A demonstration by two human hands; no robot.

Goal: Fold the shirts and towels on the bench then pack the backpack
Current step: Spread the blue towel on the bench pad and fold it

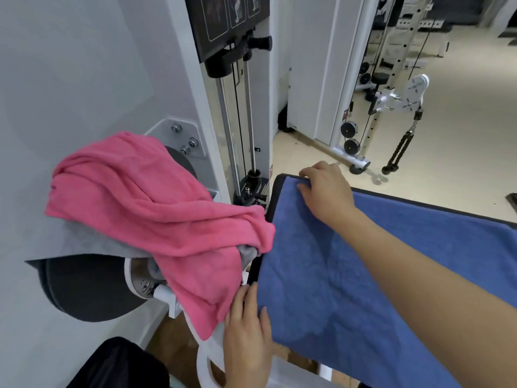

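Dark bundle (117, 365): nearest, at the lower left corner; black fabric, too little in view to say whether backpack or clothing.
Left hand (247, 331): at the near left corner of the blue towel (321, 275); fingers almost straight and lying along the cloth's edge, thumb resting on top of the towel; no clear pinch to be seen.
Blue towel: spread flat in a single layer over the table (255, 271), covering nearly all of the padded top; only a thin black border of the table left bare along the left and far sides.
Pink towel (156, 208): just left of the table, bunched and unfolded, draped over a round black pad (89, 289) of the gym machine, its lower end hanging beside the left hand.
Grey cloth (92, 242): under the pink towel, mostly covered, also unfolded.
Right hand (326, 191): at the far left corner of the blue towel; fingers curled over the edge, thumb on top, pinching the corner.
Weight-stack machine (240, 107): beyond the table, upright, guide rods and cable in view.
Step in hand: probably squaring the blue towel's short edge to the table, ahead of the first fold; early in the task, nothing folded yet.
Next move: likely a firm grip on both left corners, a lift, and a carry across to the opposite edge, corners kept level so that the halves meet evenly.
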